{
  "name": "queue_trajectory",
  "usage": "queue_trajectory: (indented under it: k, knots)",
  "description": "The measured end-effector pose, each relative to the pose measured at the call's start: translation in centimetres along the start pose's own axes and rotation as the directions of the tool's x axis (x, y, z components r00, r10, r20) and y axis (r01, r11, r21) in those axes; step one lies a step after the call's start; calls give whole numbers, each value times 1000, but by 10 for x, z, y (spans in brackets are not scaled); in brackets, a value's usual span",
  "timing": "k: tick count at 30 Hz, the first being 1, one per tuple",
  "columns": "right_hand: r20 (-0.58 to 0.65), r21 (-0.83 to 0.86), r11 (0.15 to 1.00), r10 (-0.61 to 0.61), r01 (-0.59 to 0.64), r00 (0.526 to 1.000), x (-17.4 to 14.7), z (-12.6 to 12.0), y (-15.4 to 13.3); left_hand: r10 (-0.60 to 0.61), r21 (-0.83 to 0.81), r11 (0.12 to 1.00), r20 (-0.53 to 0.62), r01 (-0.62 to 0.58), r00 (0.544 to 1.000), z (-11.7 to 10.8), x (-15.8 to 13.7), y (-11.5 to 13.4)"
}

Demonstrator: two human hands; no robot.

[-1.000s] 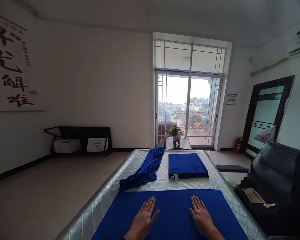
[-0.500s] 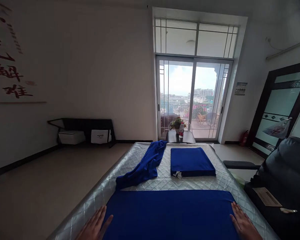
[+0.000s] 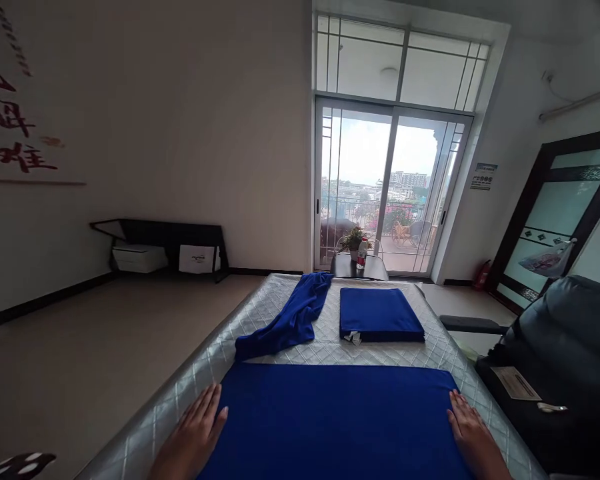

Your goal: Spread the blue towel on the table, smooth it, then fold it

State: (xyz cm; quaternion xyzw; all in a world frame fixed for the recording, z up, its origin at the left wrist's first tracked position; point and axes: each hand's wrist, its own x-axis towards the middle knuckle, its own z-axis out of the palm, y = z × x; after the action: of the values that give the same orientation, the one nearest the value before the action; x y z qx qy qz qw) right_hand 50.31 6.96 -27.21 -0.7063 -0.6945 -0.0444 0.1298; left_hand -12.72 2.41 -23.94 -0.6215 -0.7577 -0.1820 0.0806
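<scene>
Hands flat, open, gripping nothing: left hand [image 3: 193, 437], right hand [image 3: 473, 437] at spread blue cloth [image 3: 337, 420] edges; cloth flattened, unfolded; folded cloth [image 3: 380, 313] beyond on mattress [image 3: 300, 313].

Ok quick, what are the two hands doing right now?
Left hand: open and flat, at the left edge of the blue cloth, holding nothing.
Right hand: open and flat, at the cloth's right edge, holding nothing.
</scene>
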Motion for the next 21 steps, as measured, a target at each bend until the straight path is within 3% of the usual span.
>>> queue_trajectory:
  k: [2,5,9,12,16,21]
  knots:
    - [-31,0,998,-63,63,998,-8,-13,-25,53,-32,998,47,-51,998,-16,-6,26]
    - [-41,75,973,-218,220,975,-24,-31,-81,234,-86,970,53,-229,971,-22,-24,71]
    - [6,206,900,-395,385,919,-44,-42,-167,516,-168,846,14,-506,857,-8,-47,140]
    - [36,228,867,-462,443,886,-51,-35,-215,611,-191,769,-59,-610,790,5,-57,186]
    - [6,210,859,-479,467,878,-49,-3,-239,631,-205,747,-79,-632,772,26,-62,212]
    - [-86,184,857,-474,481,877,-45,37,-233,612,-212,759,-91,-616,786,52,-65,208]
